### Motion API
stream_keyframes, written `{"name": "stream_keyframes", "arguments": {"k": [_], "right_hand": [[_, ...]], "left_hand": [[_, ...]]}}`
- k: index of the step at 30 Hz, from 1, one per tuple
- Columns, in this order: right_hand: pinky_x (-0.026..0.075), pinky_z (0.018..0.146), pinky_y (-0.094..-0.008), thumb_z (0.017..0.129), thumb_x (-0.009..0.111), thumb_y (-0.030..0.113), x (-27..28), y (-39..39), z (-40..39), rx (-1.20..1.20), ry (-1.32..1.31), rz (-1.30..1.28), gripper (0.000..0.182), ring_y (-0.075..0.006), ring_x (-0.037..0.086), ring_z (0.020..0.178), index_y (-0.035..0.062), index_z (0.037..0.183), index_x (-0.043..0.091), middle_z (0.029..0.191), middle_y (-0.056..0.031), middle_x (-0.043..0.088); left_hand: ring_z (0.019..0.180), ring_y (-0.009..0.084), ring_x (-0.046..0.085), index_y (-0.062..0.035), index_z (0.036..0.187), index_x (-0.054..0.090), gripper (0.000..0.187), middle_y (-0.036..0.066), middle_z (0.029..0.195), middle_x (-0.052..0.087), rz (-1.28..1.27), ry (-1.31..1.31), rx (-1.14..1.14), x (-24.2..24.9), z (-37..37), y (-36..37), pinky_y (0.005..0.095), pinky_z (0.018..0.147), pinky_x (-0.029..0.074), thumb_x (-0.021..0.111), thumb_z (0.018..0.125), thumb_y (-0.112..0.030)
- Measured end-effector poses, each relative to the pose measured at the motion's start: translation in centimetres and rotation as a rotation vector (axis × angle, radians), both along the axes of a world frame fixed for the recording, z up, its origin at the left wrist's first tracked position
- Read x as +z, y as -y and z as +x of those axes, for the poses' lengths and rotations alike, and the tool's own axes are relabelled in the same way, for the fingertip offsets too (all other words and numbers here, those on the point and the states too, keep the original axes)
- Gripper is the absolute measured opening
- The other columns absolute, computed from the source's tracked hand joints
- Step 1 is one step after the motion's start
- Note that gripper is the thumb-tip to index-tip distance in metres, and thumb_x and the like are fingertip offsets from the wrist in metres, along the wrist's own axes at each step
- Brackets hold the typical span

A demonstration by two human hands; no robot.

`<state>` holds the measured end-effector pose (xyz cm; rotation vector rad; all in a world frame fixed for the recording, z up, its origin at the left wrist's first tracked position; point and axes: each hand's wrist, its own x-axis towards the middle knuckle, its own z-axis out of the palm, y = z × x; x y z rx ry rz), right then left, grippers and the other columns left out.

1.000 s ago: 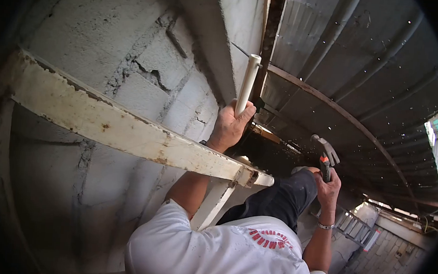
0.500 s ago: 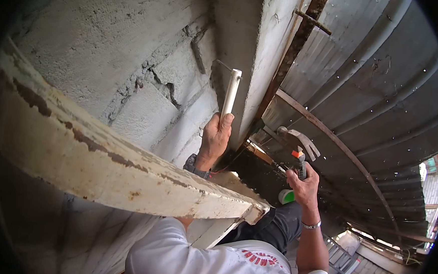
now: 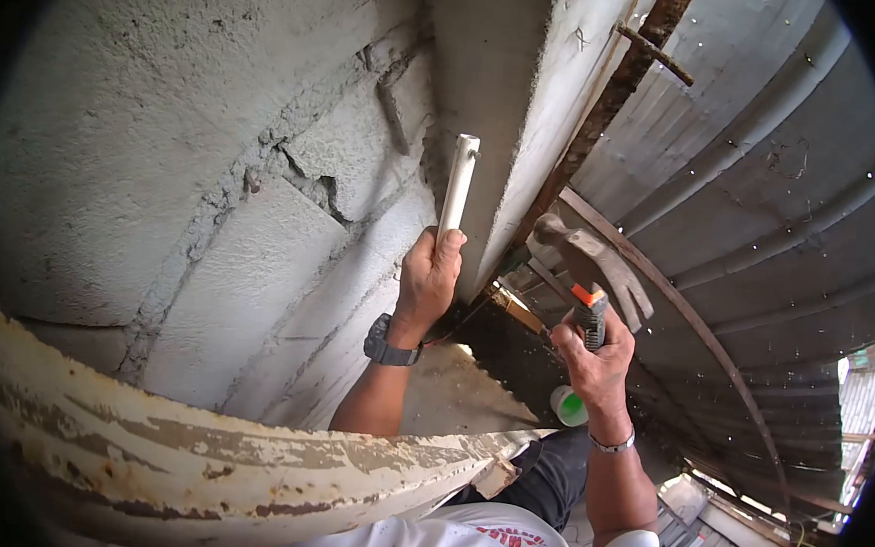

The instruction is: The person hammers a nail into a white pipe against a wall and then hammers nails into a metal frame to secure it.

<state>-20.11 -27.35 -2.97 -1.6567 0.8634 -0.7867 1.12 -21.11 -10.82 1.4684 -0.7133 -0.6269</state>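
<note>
My left hand (image 3: 427, 283), with a dark watch on the wrist, is closed around the lower part of a white pipe (image 3: 458, 190). The pipe points up beside the corner of the wall, and a small nail-like piece (image 3: 476, 155) sticks out near its top. To the right, my right hand (image 3: 598, 359) grips a claw hammer (image 3: 608, 264) by its dark handle with an orange part. The hammer's metal head is raised, apart from the pipe. Fingers hide much of the handle.
A rough block wall (image 3: 248, 262) with cracked joints fills the left. A peeling cream-painted beam (image 3: 245, 472) crosses below my left forearm. Corrugated metal sheets (image 3: 751, 223) and a rusty bar (image 3: 656, 54) are on the right. A white bucket (image 3: 570, 407), green inside, stands below.
The hammer has swung slightly up and left, its head turning. The beam sits lower in view, so my left forearm shows more. My left hand keeps its hold on the pipe.
</note>
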Motion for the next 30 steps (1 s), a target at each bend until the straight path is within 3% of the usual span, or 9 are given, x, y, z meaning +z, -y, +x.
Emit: {"name": "stream_keyframes", "arguments": {"k": [5, 8, 12, 15, 19, 22, 24, 26, 30], "right_hand": [[0.045, 0.059, -0.028, 0.086, 0.064, 0.013, 0.1, 0.5, 3.8, 0.019, 0.488, -0.018, 0.021, -0.0113, 0.051, 0.062, 0.0048, 0.071, 0.053, 0.071, -0.003, 0.054], [0.044, 0.063, -0.0236, 0.081, 0.067, 0.006, -3.4, 1.8, 6.7, -0.035, 0.367, -0.021, 0.011, -0.0082, 0.05, 0.066, 0.0004, 0.088, 0.062, 0.075, -0.0035, 0.061], [0.045, 0.063, -0.0244, 0.078, 0.068, 0.011, -5.1, 3.9, 9.5, -0.006, 0.027, 0.118, 0.027, -0.0096, 0.049, 0.064, -0.002, 0.101, 0.061, 0.073, -0.0033, 0.06], [0.046, 0.057, -0.0256, 0.078, 0.068, 0.012, -3.2, 2.9, 7.4, -0.057, 0.179, 0.21, 0.02, -0.0098, 0.053, 0.059, -0.0022, 0.091, 0.062, 0.066, -0.0042, 0.058], [0.046, 0.056, -0.0285, 0.086, 0.056, 0.007, -0.7, 2.4, 6.9, 0.028, 0.889, -0.009, 0.023, -0.0124, 0.049, 0.051, 0.0024, 0.063, 0.055, 0.06, -0.0046, 0.054], [0.046, 0.057, -0.0295, 0.085, 0.059, 0.01, -2.3, 2.7, 8.4, -0.134, 0.609, -0.022, 0.022, -0.0146, 0.051, 0.052, 0.0, 0.066, 0.057, 0.06, -0.0063, 0.054], [0.046, 0.062, -0.0302, 0.077, 0.07, 0.02, -4.7, 4.5, 9.3, 0.004, -0.09, 0.149, 0.025, -0.0149, 0.057, 0.064, -0.0032, 0.083, 0.063, 0.069, -0.0107, 0.06], [0.042, 0.053, -0.0225, 0.082, 0.065, 0.012, -3.1, 4.1, 8.6, 0.027, -0.133, -0.106, 0.015, -0.0067, 0.052, 0.061, -0.0018, 0.083, 0.06, 0.067, -0.0001, 0.057], [0.042, 0.053, -0.0226, 0.085, 0.067, 0.02, -2.0, 2.1, 4.9, 0.021, 0.219, -0.176, 0.021, -0.0091, 0.05, 0.057, 0.0009, 0.085, 0.058, 0.066, -0.0038, 0.055]], "left_hand": [[0.049, 0.0067, 0.04, -0.0034, 0.08, 0.051, 0.038, -0.002, 0.056, 0.043, -0.03, 0.064, 0.085, -0.4, -0.9, 0.8, 0.0235, 0.045, 0.034, 0.049, 0.096, -0.038], [0.048, 0.0048, 0.038, -0.0052, 0.083, 0.051, 0.037, -0.004, 0.056, 0.042, -0.039, 0.089, 0.107, -0.7, -1.4, 1.2, 0.0214, 0.043, 0.032, 0.047, 0.096, -0.039], [0.046, 0.0043, 0.037, -0.0053, 0.082, 0.051, 0.039, -0.004, 0.056, 0.042, -0.031, 0.161, 0.153, -0.1, -1.7, 1.9, 0.0215, 0.042, 0.031, 0.048, 0.095, -0.042], [0.046, 0.004, 0.036, -0.0051, 0.082, 0.05, 0.039, -0.004, 0.056, 0.041, 0.025, 0.008, 0.113, 0.2, -1.9, 1.5, 0.0212, 0.041, 0.03, 0.047, 0.096, -0.041], [0.045, 0.0035, 0.034, -0.0057, 0.082, 0.05, 0.037, -0.005, 0.056, 0.039, -0.071, -0.048, 0.096, 0.1, -2.1, 1.9, 0.0205, 0.04, 0.029, 0.047, 0.096, -0.04], [0.045, 0.0032, 0.034, -0.0062, 0.082, 0.05, 0.036, -0.006, 0.056, 0.039, -0.089, -0.06, 0.088, 0.0, -2.0, 2.0, 0.0204, 0.039, 0.029, 0.047, 0.096, -0.04], [0.044, 0.0028, 0.033, -0.0066, 0.081, 0.05, 0.036, -0.006, 0.055, 0.039, -0.058, -0.019, 0.116, 0.2, -2.3, 2.1, 0.0206, 0.038, 0.029, 0.047, 0.096, -0.039], [0.044, 0.0028, 0.033, -0.0068, 0.081, 0.049, 0.036, -0.006, 0.055, 0.038, -0.043, -0.03, 0.088, 0.4, -1.9, 1.9, 0.0206, 0.038, 0.029, 0.046, 0.097, -0.039], [0.044, 0.0029, 0.034, -0.0069, 0.08, 0.049, 0.036, -0.006, 0.055, 0.037, -0.098, -0.114, 0.069, -0.2, -1.8, 1.9, 0.0205, 0.039, 0.028, 0.046, 0.097, -0.039]]}}
